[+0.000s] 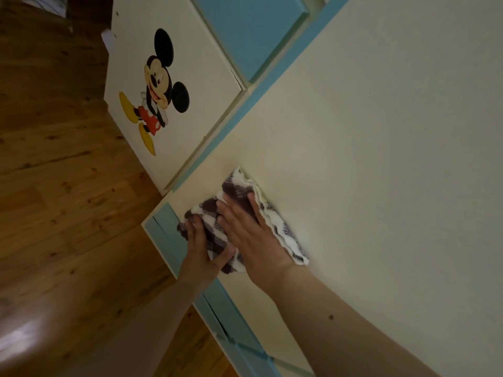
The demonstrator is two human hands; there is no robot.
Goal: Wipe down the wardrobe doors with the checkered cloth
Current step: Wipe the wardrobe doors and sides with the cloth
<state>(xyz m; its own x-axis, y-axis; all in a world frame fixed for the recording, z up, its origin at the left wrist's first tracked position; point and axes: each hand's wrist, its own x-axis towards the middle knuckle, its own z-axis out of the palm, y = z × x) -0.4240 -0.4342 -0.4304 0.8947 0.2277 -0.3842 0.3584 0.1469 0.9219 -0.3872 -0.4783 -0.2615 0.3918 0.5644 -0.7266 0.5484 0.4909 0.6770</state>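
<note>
I press the checkered cloth (pixel 239 186) flat against the cream wardrobe door (pixel 367 159), near its blue trim (pixel 164 227). My right hand (pixel 250 240) lies on it, fingers (pixel 254 205) straight. My left hand (pixel 198 254) rests, fingers relaxed, on its left edge.

The wooden plank floor (pixel 54 186) meets the wardrobe base. The cream wardrobe door (pixel 381 159), bordered by blue trim (pixel 231 126), carries the checkered cloth (pixel 236 189) flat near its lower corner. The adjacent panel (pixel 196 63) bears a cartoon mouse sticker (pixel 155 91).
</note>
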